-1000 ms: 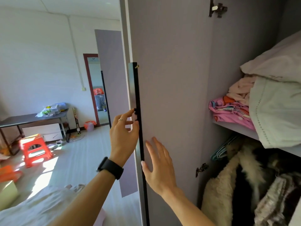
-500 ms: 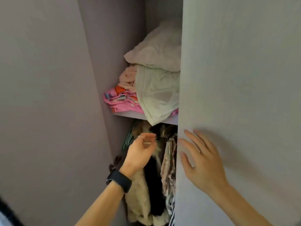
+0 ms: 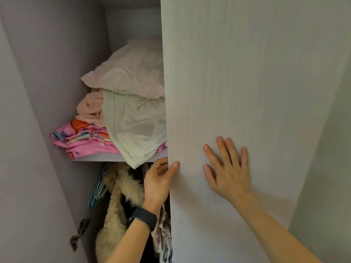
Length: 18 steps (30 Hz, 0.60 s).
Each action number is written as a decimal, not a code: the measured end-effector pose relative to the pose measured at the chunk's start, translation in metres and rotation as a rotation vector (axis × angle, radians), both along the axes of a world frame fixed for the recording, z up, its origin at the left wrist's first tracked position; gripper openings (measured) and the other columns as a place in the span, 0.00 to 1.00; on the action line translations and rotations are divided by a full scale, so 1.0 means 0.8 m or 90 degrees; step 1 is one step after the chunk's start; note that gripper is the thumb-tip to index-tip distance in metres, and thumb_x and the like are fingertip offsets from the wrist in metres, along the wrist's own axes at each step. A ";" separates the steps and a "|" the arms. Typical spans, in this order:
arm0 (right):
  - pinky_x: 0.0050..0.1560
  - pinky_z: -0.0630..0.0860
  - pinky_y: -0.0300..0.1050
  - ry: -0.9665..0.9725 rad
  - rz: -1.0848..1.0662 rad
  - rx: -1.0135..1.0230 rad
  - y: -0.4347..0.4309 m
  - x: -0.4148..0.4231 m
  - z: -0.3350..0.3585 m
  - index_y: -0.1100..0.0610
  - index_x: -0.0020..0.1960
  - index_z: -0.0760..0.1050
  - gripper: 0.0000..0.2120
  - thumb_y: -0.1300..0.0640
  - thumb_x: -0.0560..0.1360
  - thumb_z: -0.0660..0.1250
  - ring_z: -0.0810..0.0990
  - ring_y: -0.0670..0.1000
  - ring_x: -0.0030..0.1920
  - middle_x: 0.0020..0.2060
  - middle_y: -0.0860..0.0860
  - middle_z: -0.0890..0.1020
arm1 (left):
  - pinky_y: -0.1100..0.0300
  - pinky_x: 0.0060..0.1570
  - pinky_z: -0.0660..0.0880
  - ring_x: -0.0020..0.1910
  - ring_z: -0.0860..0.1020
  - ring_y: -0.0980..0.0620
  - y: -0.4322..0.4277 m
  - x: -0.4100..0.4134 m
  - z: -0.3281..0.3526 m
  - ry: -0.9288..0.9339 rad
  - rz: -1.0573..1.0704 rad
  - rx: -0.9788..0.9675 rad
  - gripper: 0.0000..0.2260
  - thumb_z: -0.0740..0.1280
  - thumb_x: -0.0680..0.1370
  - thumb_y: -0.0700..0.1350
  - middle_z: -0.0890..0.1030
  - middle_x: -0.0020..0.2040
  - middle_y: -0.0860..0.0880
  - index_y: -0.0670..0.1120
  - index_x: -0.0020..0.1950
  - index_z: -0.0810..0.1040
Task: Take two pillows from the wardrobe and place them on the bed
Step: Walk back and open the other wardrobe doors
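Left hand [image 3: 157, 184] grip curled round door [image 3: 237, 92] edge, right hand [image 3: 228, 171] flat, fingers spread

Left hand [image 3: 157, 184] now grips the edge of the right wardrobe door [image 3: 237, 111], thumb on the front face, fingers curled behind the edge; half a second ago it hung free in front of the hanging clothes, a second ago it pinched the black handle of the left door. Right hand [image 3: 228, 173] now lies flat, fingers spread, further in on the right door's face, away from the edge. View has swung from the room and left door to the open wardrobe interior, closer than half a second ago.
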State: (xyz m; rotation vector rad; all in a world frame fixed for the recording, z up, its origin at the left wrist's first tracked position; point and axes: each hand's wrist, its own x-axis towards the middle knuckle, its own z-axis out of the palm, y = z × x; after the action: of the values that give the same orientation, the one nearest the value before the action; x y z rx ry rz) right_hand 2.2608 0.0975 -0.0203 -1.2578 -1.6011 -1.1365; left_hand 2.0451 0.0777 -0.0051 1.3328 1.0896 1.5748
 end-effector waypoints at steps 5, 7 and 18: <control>0.75 0.53 0.68 0.027 -0.032 -0.044 -0.012 -0.009 -0.006 0.48 0.79 0.59 0.29 0.45 0.80 0.59 0.55 0.57 0.80 0.79 0.55 0.58 | 0.61 0.52 0.80 0.52 0.84 0.53 -0.002 -0.018 0.000 -0.020 -0.077 -0.003 0.11 0.73 0.75 0.44 0.87 0.50 0.49 0.46 0.57 0.82; 0.75 0.52 0.69 0.099 -0.056 -0.093 -0.028 -0.030 -0.013 0.48 0.80 0.55 0.28 0.47 0.81 0.55 0.51 0.57 0.80 0.80 0.55 0.54 | 0.62 0.49 0.81 0.50 0.85 0.52 -0.007 -0.027 0.005 -0.037 -0.122 -0.013 0.10 0.74 0.75 0.42 0.87 0.47 0.49 0.45 0.56 0.82; 0.77 0.57 0.54 0.535 0.164 -0.256 -0.196 -0.105 -0.065 0.38 0.79 0.53 0.28 0.44 0.82 0.59 0.48 0.44 0.80 0.81 0.42 0.48 | 0.53 0.56 0.80 0.52 0.85 0.47 -0.111 -0.061 0.010 -0.070 -0.448 -0.092 0.13 0.74 0.70 0.41 0.87 0.50 0.44 0.42 0.54 0.84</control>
State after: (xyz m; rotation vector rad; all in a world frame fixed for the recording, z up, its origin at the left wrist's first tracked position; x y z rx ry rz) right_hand 2.1767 -0.0597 -0.0723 -1.4549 -1.2888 -0.0612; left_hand 1.9965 -0.0113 0.0031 1.3168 0.5556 1.0088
